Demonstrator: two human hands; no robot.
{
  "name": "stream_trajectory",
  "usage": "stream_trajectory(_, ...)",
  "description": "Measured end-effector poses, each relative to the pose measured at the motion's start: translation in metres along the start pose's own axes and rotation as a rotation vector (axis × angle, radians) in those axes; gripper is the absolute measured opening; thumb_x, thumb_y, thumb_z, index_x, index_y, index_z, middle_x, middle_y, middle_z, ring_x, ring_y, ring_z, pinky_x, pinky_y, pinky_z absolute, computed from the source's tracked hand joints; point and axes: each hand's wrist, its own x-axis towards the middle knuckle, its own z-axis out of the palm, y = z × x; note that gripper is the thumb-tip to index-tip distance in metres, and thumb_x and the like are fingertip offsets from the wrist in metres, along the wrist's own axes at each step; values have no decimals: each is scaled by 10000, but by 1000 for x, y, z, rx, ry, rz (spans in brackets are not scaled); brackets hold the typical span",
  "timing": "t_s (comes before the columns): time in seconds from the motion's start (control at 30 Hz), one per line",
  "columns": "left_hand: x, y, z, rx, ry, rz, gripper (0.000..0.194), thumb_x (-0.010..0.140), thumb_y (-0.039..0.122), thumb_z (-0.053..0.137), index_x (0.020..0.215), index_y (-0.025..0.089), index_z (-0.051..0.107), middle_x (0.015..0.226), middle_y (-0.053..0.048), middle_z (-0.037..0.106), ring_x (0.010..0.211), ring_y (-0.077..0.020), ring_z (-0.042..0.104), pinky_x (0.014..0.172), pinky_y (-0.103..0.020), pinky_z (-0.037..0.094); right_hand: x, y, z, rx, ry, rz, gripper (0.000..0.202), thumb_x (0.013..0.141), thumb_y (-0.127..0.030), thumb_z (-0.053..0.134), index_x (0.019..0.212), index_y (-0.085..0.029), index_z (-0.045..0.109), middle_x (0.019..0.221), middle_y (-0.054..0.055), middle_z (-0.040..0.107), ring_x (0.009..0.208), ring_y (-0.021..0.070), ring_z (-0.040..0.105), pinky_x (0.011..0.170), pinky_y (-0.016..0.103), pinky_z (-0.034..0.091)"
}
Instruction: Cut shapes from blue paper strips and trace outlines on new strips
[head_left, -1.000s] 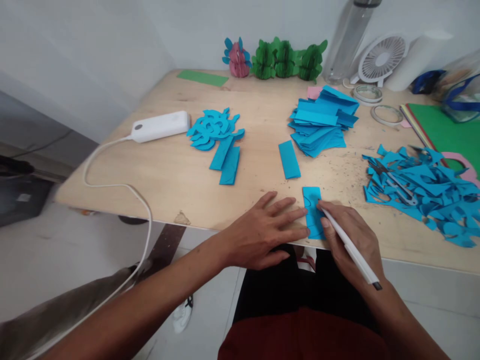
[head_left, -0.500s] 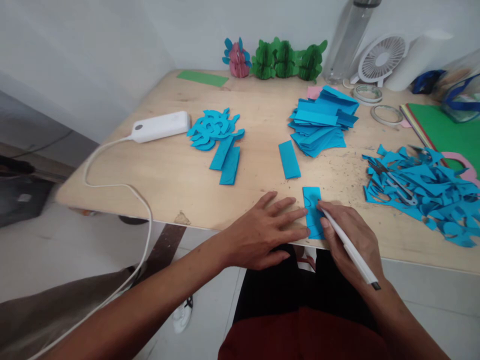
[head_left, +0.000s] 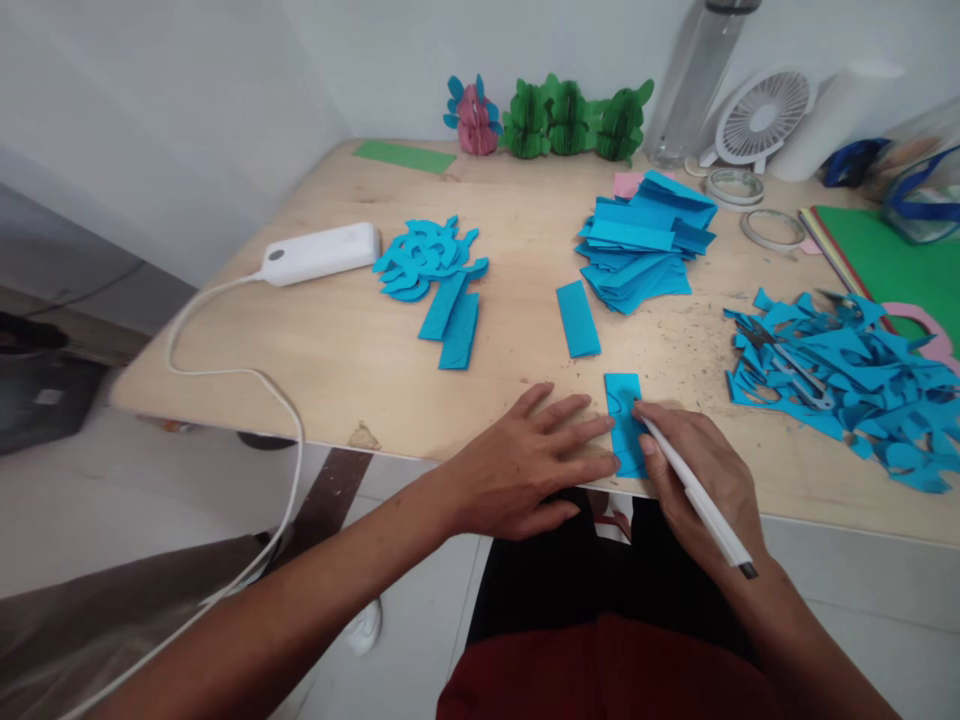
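Note:
A blue paper strip (head_left: 624,430) with curved pen lines lies at the table's near edge. My left hand (head_left: 534,460) is spread flat, its fingertips resting on the strip's left side. Held in my right hand (head_left: 709,475) is a white pen (head_left: 694,490), its tip hidden by my fingers near the strip's right edge. Just beyond is another folded blue strip (head_left: 578,319). A heap of folded blue paper (head_left: 645,240) sits farther back. To the left are cut blue paper shapes (head_left: 427,255) and two more blue strips (head_left: 459,330).
Blue paper scraps (head_left: 862,385) are piled at right, with a utility knife (head_left: 795,370) on them and pink-handled scissors (head_left: 930,335) alongside. A white power bank (head_left: 322,253) trails a cable at left. Paper figures (head_left: 566,120), a bottle (head_left: 701,90) and a fan (head_left: 763,118) line the back.
Both hands, the pen and the strip look almost unmoved. Below the table, the white shoe at lower left appears slightly shifted.

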Motion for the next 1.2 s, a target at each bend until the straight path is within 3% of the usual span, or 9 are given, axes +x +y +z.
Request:
stream_trajectory(0.8,0,0,0,-7,-10,-4,500,880,416,527,1366,306,484,1545,-56,346,1419,-341,267,1139,-580,169,-1,1,1,-3,-8,31,292,930,-187,506,1203,-177,609,1066,99,720,1000,242,646,871,406,534)
stream_trajectory(1.2,0,0,0,-9,7,-3,484,875,411,548,1346,308,506,1531,-52,372,1414,-331,275,1143,-562,164,-8,-3,0,116,99,145,294,920,-169,531,1202,-188,610,1105,88,695,1001,222,645,869,364,516)
